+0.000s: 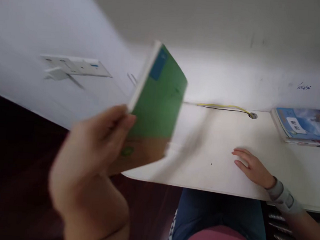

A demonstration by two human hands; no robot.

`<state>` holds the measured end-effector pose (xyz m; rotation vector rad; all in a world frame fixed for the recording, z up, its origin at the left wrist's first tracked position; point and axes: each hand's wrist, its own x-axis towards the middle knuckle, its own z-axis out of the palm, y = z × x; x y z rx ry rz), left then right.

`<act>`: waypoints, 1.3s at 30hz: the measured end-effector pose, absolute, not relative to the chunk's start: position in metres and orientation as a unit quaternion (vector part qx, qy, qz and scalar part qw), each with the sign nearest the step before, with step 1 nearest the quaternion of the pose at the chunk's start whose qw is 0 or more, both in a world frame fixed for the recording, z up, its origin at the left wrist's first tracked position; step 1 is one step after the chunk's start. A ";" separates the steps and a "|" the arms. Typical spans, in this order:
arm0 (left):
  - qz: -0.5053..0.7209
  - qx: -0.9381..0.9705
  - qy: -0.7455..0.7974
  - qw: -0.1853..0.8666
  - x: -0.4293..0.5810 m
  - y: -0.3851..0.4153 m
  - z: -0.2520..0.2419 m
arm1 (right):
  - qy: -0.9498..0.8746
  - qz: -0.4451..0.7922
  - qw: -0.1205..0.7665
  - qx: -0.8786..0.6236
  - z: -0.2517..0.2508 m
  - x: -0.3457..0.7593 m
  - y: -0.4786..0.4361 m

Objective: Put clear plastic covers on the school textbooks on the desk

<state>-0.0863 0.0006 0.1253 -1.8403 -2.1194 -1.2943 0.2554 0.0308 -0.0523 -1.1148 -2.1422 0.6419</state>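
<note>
My left hand point(99, 141) is raised at the left, thumb and fingers closed on the edge of a green and brown book point(161, 101). The book is tilted in the air above the left end of the white desk point(200, 172), with a blue patch near its top corner. My right hand point(249, 166), with a grey band on the wrist, rests on or just over the desk, its fingers apart and nothing in it.
A stack of books point(309, 125) with a blue cover on top lies at the desk's right. Yellow and black cables run to a round hole point(252, 115) at the back. A wall socket point(75, 66) with a plug is at the left.
</note>
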 end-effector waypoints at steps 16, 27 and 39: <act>0.034 -0.553 -0.827 0.096 -0.161 0.074 0.006 | -0.915 0.086 0.153 -0.364 -0.083 0.094 0.109; -0.047 -0.785 -0.617 0.044 -0.048 0.105 -0.039 | -0.909 0.105 0.189 -0.356 -0.092 0.108 0.113; 0.031 -0.733 -0.679 -0.033 -0.051 0.117 -0.032 | -0.882 0.157 0.250 -0.367 -0.097 0.107 0.122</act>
